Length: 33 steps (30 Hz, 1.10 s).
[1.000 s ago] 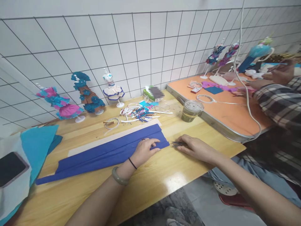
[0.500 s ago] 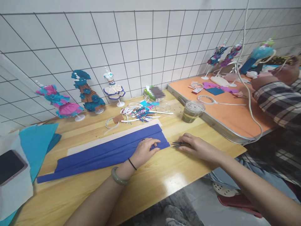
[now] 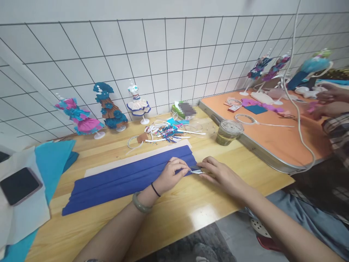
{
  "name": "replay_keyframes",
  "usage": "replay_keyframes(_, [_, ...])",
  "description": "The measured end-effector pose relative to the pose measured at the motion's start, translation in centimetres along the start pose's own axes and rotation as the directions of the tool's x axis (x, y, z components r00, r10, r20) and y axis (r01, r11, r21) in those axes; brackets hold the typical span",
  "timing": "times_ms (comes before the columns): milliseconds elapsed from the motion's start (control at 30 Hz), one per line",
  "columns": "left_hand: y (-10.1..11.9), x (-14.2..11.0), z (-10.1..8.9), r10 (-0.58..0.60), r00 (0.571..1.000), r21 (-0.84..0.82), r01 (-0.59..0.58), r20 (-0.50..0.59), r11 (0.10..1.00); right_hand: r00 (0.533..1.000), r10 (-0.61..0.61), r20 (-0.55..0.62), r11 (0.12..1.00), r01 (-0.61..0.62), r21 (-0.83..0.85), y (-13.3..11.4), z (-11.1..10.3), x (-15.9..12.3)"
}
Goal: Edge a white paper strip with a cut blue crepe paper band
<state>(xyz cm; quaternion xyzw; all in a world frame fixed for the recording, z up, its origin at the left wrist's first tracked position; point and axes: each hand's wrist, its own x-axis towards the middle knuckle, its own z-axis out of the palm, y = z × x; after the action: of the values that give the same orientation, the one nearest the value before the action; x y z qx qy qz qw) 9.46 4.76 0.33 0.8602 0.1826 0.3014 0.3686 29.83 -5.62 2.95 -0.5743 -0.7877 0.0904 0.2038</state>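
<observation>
A long sheet of blue crepe paper (image 3: 117, 185), creased lengthwise, lies on the wooden table. At its right end, my left hand (image 3: 173, 175) pinches the near edge between thumb and fingertips. My right hand (image 3: 219, 176) is closed around small thread snips (image 3: 196, 171), their blades pointing left, close to my left fingertips at the paper's corner. My fingers hide the handles. Whether the blades touch the paper, I cannot tell. Beneath the blue sheet, a cream sheet (image 3: 94, 171) shows along the far side.
Behind the paper lie colourful scraps (image 3: 170, 131) and a ring of tape (image 3: 133, 142). A lidded plastic cup (image 3: 229, 132) stands beside the orange table (image 3: 278, 142). Miniature paper dresses (image 3: 110, 105) line the wall. A phone (image 3: 21, 186) rests at left. A co-worker's hands (image 3: 324, 102) are at far right.
My left fingers, spread over the sheet before, now pinch its edge. The snips in my right hand have come left to those fingertips. The strip along the near edge sits closer against the sheet.
</observation>
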Motion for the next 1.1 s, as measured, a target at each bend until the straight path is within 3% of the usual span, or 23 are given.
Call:
replay_keyframes(233, [-0.1, 0.0, 0.0, 0.008, 1.0, -0.031, -0.008, -0.004, 0.999, 0.999, -0.03, -0.044, 0.999, 0.031, 0.034, -0.1, 0.3, 0.2])
replay_keyframes(400, [-0.2, 0.1, -0.2, -0.02, 1.0, -0.032, 0.019, -0.02, 0.999, 0.991, 0.002, -0.135, 0.975, 0.028, 0.222, -0.2, 0.4, 0.2])
replay_keyframes(533, [0.0, 0.1, -0.3, -0.035, 0.998, -0.026, 0.033, -0.06, 0.999, 0.951, 0.224, -0.211, 0.899, -0.118, 0.422, -1.0, 0.6, 0.5])
replay_keyframes(633, [0.0, 0.0, -0.3, -0.029, 0.996, -0.016, 0.028, -0.087, 0.999, 0.889, 0.444, -0.107, 0.768, -0.317, 0.557, -1.9, 1.5, 1.1])
replay_keyframes(700, [0.0, 0.0, -0.3, -0.017, 0.994, -0.004, 0.016, -0.104, 1.0, 0.868, 0.496, -0.014, 0.705, -0.393, 0.59, -2.4, 2.2, 1.6])
replay_keyframes(833, [0.0, -0.1, -0.2, 0.009, 0.991, 0.01, -0.007, -0.13, 1.0, 0.873, 0.483, 0.068, 0.679, -0.423, 0.6, -2.8, 3.2, 2.4])
replay_keyframes(1100, [0.0, 0.0, -0.4, 0.002, 0.989, 0.019, 0.001, -0.148, 1.0, 0.908, 0.418, -0.003, 0.748, -0.343, 0.568, -1.8, 2.3, 3.4])
